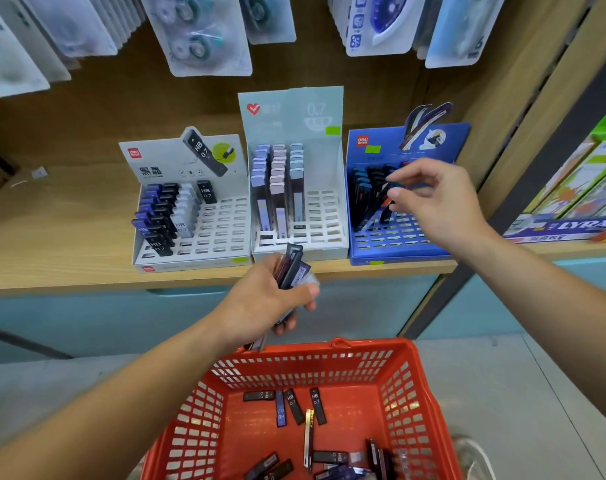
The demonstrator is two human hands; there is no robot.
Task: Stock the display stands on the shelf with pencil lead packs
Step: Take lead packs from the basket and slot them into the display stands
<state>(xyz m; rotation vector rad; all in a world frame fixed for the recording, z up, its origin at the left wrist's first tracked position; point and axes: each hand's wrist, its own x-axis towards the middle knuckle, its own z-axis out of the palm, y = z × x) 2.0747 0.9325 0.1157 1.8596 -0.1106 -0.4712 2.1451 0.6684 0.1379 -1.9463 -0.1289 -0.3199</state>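
Closest to the camera, bottom centre: one red basket [332,345] with loose pencil lead packs [293,406] scattered on its floor. I make it roughly a dozen, mostly dark ones marked HB 0.7, but the heap in the lower right corner is too jumbled to count properly.

Just above the basket's far rim, the left hand [260,303] comes in from the lower left. Its fingers and thumb are wrapped round a fanned bundle of packs [292,268], at least three, poking up toward the shelf edge.

Then the wooden shelf [52,244] with three display stands side by side. The grey-white stand [225,233] on the left has three rows filled plus one single pack. The pale middle stand [325,223] has three rows too. The blue stand [398,254] on the right holds a few dark rows.

The right hand [433,202] reaches in from the right, wrist bent, thumb and forefinger pinching one dark pack [393,187] right over the blue stand's rows, other fingers loosely curled.

Far back along the top hang blister packs [204,36]. At the right edge lies a LYRA box [564,226].
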